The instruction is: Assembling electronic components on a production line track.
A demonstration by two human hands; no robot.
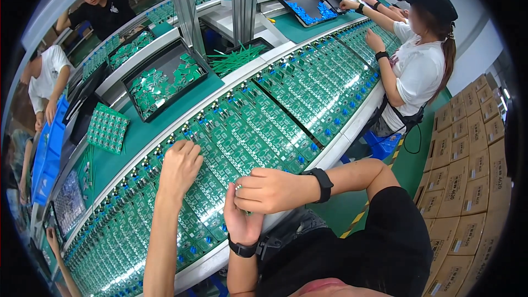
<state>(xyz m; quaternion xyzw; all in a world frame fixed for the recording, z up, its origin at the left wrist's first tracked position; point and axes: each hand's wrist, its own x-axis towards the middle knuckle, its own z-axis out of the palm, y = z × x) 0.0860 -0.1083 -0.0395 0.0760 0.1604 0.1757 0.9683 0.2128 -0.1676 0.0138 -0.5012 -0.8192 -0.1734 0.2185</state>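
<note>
My left hand (243,224) is palm up and cupped over the near edge of the board panels, a black band round its wrist. Across it lies my right hand (265,191), fingers curled down into the left palm, also banded in black. A tiny shiny piece glints between the hands; what they hold is mostly hidden. Below them runs a long row of green circuit board panels (236,132), with small upright parts along the far side and blue parts along the near side. To the left, a co-worker's bare hand (182,162) is closed over the same panels.
Beyond the panels, a black tray (137,111) holds loose green boards. Green strips (239,60) lie behind a metal post (242,11). A tray of blue parts (309,16) stands farther off. Stacked cartons (462,187) line the right. A co-worker in white (415,63) works there.
</note>
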